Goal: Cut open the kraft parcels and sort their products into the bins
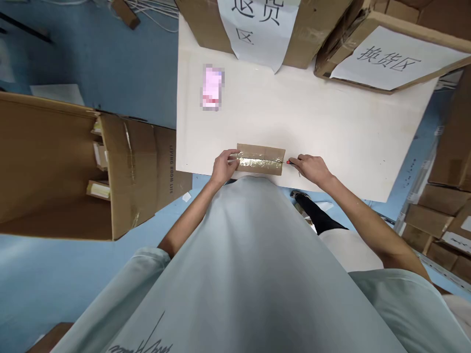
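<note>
Right hand grips one tool, apparently a cutter.

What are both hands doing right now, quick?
Left hand: fingers closed on the taped cardboard box's left end.
Right hand: fingers closed around a small red-and-black tool at the box's right end.

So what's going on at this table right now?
A person's left hand holds the left end of a small, flat brown cardboard package with shiny tape, at the near edge of the white table. Their right hand grips a small red-and-dark tool at its right end. Whether the tape is cut, I can't tell.
</note>
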`<state>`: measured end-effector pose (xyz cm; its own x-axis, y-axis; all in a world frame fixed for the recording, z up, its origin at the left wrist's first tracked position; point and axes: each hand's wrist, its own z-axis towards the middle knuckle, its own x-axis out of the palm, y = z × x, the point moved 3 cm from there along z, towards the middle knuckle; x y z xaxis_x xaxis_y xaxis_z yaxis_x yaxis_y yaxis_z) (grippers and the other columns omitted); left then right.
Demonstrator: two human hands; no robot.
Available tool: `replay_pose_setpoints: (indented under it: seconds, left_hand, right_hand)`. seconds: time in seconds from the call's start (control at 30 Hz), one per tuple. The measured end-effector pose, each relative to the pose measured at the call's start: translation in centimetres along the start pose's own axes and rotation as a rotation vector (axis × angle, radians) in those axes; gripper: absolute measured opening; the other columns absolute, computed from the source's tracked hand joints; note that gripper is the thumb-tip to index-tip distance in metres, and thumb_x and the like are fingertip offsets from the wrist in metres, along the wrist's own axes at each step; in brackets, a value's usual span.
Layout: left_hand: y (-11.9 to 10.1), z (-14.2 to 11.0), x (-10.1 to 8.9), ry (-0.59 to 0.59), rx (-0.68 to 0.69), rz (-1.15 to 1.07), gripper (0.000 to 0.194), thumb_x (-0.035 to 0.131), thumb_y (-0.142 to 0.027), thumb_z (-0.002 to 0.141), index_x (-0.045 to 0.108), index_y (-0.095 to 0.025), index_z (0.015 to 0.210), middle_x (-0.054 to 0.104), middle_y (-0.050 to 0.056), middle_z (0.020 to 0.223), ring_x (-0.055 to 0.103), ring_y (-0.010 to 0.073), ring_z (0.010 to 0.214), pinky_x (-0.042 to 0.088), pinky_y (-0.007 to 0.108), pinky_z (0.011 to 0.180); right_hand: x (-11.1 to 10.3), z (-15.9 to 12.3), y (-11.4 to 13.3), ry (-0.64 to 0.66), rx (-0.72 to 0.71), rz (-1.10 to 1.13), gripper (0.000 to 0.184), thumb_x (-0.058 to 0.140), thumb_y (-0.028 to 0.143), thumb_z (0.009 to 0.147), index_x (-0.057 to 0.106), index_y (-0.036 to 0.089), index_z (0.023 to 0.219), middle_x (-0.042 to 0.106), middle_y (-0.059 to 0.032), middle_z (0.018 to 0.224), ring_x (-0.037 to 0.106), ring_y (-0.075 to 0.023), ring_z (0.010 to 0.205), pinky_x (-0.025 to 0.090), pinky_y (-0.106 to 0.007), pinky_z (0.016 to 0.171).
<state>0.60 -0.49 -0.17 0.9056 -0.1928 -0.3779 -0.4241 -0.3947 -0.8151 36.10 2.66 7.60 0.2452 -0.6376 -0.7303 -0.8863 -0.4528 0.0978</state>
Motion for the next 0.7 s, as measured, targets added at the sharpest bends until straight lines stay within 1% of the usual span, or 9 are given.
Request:
replay_pose_setpoints:
  seconds: [0.1,0.2,0.3,0.4,0.47,0.5,0.6,0.63,0.7]
  left_hand:
    - [0.8,-1.1,-0.8,-0.052,-0.047,0.007,0.037,0.067,-0.025,0.094,0.075,-0.023,0.13,0.078,0.012,0.143,0.079,0.0251,0.116,0.07,0.042,0.099]
    - [2.0,-2.5,-2.1,-0.142,-0.096,0.036,0.035,0.068,-0.027,0.093,0.074,-0.024,0.127,0.079,0.01,0.14,0.079,0.0234,0.113,0.07,0.04,0.097]
    - [2.8,-3.6,-2.8,-0.224,-0.13,0.052,0.035,0.069,-0.028,0.091,0.074,-0.024,0.125,0.08,0.01,0.136,0.079,0.0224,0.107,0.07,0.039,0.095]
    - [3.2,-4.3,-2.6,-0.28,-0.161,0.06,0.037,0.069,-0.028,0.091,0.074,-0.023,0.127,0.08,0.011,0.135,0.08,0.0223,0.103,0.07,0.039,0.093]
    - [3.2,-4.4,-2.2,-0.318,-0.181,0.067,0.038,0.068,-0.026,0.092,0.074,-0.022,0.129,0.08,0.012,0.135,0.081,0.0231,0.103,0.069,0.039,0.093]
    - [3.2,-4.5,-2.0,-0.334,-0.187,0.072,0.038,0.067,-0.025,0.092,0.074,-0.022,0.13,0.08,0.013,0.136,0.081,0.0236,0.104,0.069,0.039,0.093]
    - [3.4,-4.6,-1.9,-0.362,-0.195,0.088,0.038,0.066,-0.025,0.094,0.074,-0.022,0.131,0.079,0.013,0.138,0.082,0.0236,0.105,0.068,0.039,0.095]
    - [3.6,-4.6,-2.0,-0.369,-0.197,0.094,0.038,0.065,-0.024,0.094,0.074,-0.022,0.131,0.078,0.013,0.139,0.082,0.0232,0.105,0.068,0.038,0.096]
    - [4.2,-4.7,-2.6,-0.396,-0.209,0.11,0.038,0.065,-0.023,0.093,0.075,-0.021,0.13,0.079,0.012,0.139,0.081,0.0222,0.105,0.067,0.038,0.098]
  right_hand:
    - [0.9,1.8,0.2,-0.079,-0.075,0.036,0.048,0.034,0.038,0.124,0.07,0.026,0.154,0.079,-0.016,0.127,0.071,-0.0296,0.11,0.039,-0.035,0.075]
    - [1.6,4.3,1.1,-0.144,-0.146,0.078,0.047,0.034,0.036,0.124,0.071,0.025,0.152,0.078,-0.016,0.131,0.071,-0.0288,0.112,0.04,-0.034,0.077]
    - [2.0,6.6,1.8,-0.181,-0.219,0.14,0.044,0.038,0.032,0.123,0.071,0.022,0.151,0.079,-0.0153,0.135,0.07,-0.0286,0.117,0.045,-0.034,0.085]
    - [2.4,8.2,1.1,-0.193,-0.276,0.24,0.041,0.042,0.031,0.121,0.072,0.021,0.147,0.08,-0.0139,0.14,0.07,-0.0287,0.125,0.05,-0.035,0.094]
    - [2.9,8.9,-0.2,-0.203,-0.268,0.333,0.041,0.042,0.03,0.12,0.073,0.021,0.145,0.08,-0.013,0.142,0.071,-0.0291,0.126,0.051,-0.035,0.096]
    - [3.3,9.1,-1.0,-0.213,-0.244,0.389,0.042,0.041,0.031,0.119,0.073,0.021,0.144,0.081,-0.013,0.141,0.072,-0.0293,0.124,0.052,-0.035,0.094]
    - [4.6,9.8,-2.8,-0.238,-0.123,0.557,0.044,0.04,0.037,0.117,0.072,0.018,0.141,0.084,-0.0146,0.128,0.076,-0.0301,0.108,0.054,-0.037,0.089]
    - [5.1,10.0,-3.0,-0.244,-0.086,0.612,0.045,0.04,0.04,0.117,0.071,0.017,0.14,0.084,-0.015,0.123,0.076,-0.03,0.103,0.055,-0.038,0.089]
    - [6.0,10.5,-2.4,-0.259,-0.055,0.744,0.046,0.04,0.045,0.116,0.07,0.016,0.136,0.085,-0.015,0.115,0.077,-0.0287,0.1,0.058,-0.039,0.091]
